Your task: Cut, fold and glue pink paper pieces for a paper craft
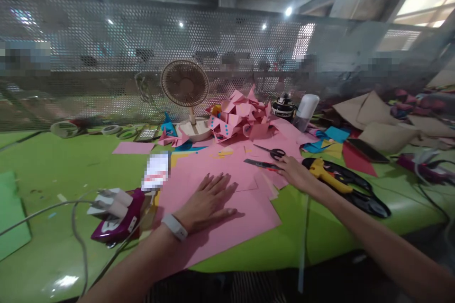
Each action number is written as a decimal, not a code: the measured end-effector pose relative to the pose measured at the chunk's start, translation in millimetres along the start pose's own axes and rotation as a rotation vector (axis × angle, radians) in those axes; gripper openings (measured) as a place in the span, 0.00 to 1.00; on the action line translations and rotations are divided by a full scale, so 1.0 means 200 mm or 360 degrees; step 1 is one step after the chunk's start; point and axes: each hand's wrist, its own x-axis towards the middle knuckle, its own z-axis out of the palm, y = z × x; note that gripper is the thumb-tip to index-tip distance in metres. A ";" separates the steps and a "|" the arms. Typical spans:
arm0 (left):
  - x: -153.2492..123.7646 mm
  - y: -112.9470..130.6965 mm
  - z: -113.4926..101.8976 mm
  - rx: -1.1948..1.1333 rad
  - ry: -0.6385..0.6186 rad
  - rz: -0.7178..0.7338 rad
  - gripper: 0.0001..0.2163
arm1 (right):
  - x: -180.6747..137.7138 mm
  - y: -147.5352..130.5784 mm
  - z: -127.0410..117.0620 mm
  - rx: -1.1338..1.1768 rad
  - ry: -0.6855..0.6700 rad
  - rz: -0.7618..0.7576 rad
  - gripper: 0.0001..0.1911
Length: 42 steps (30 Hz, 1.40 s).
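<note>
My left hand (208, 201) lies flat with fingers spread on a large pink paper sheet (227, 227) that covers the green table (53, 170). A white band is on that wrist. My right hand (293, 173) reaches forward over the pink sheets, and its fingers touch a box cutter with a red and dark handle (263, 164). Whether those fingers close round it I cannot make out. Black-handled scissors (273, 151) lie just beyond the cutter.
A yellow and black glue gun (330, 175) lies right of my right hand. A purple device (119, 220) with a cable sits at left. Farther back stand a small fan (185, 90), a heap of folded pink paper (241, 113), a white bottle (305, 111), tape rolls (64, 129) and brown card.
</note>
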 end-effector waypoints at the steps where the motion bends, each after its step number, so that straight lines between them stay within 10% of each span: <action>1: 0.00 0.00 0.00 0.0004 -0.0011 -0.0002 0.30 | -0.01 0.00 0.00 0.0000 -0.0008 -0.0009 0.15; 42: 0.01 0.01 0.01 0.0059 -0.0059 -0.0042 0.34 | -0.31 -0.18 -0.16 0.0552 -0.0042 -0.0209 0.17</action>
